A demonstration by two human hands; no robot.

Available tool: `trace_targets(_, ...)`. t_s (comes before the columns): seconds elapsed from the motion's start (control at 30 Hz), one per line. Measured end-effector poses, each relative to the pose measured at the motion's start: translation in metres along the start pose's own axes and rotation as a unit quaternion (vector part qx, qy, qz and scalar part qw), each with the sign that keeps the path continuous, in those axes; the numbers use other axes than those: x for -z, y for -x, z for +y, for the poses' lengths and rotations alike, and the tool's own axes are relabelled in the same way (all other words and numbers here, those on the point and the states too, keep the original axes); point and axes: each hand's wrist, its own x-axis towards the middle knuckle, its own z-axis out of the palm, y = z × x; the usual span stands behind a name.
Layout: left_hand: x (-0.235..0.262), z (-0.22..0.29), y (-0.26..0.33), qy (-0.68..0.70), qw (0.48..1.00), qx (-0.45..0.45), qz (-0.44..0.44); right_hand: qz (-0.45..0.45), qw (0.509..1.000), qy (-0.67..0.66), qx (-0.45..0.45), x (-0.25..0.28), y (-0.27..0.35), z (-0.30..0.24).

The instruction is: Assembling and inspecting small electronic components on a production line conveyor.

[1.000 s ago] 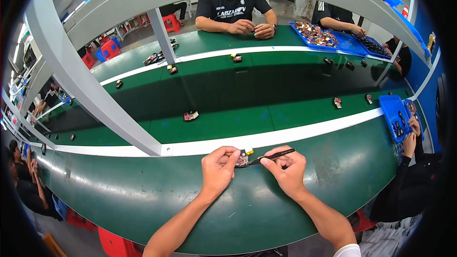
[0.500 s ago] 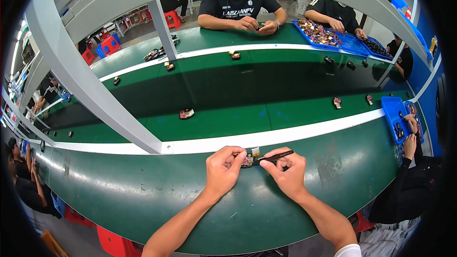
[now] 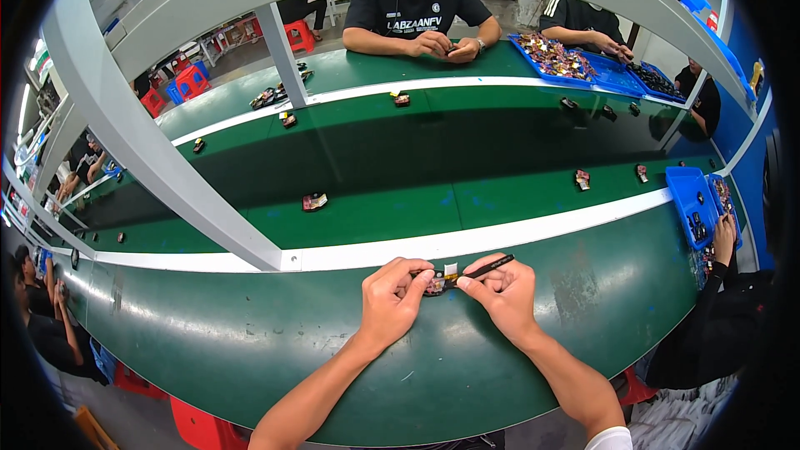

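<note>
My left hand (image 3: pixel 392 297) pinches the left end of a small electronic assembly (image 3: pixel 435 283) between thumb and fingers, just above the green bench. Reddish circuit board and dark casing show on it. A pale tab with a yellowish base (image 3: pixel 451 271) stands up from its far side. My right hand (image 3: pixel 505 293) grips a slim black pen-shaped tool (image 3: pixel 492 268), perhaps tweezers. Its back end points up and right, while its tip reaches the assembly's right side. Fingers cover part of the assembly, so the exact contact is hidden.
Beyond a white rail (image 3: pixel 367 252), a green conveyor belt (image 3: pixel 375 217) carries spaced assemblies, one (image 3: pixel 314 202) nearby. A grey post (image 3: pixel 167 142) rises at left. Blue trays (image 3: pixel 690 192) lie beside a co-worker's hand at right. Across the belt, people work near trays of parts (image 3: pixel 554 58).
Assemblies on the belt have shifted left. The pale tab now stands more upright, and the tool's tip sits slightly farther right. At the right, the co-worker's hands have moved.
</note>
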Motion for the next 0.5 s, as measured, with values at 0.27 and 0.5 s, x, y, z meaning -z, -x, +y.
trace_targets(0.27,0.0,-0.007,0.0014,0.02,1.0,0.009,-0.01,-0.01,1.0,-0.008,-0.017,-0.0011,-0.0001,-0.0009)
trace_targets(0.5,0.0074,-0.0032,-0.0034,0.185,0.967,0.161,-0.071,-0.027,0.996,-0.076,-0.036,0.0035,-0.0014,-0.0006)
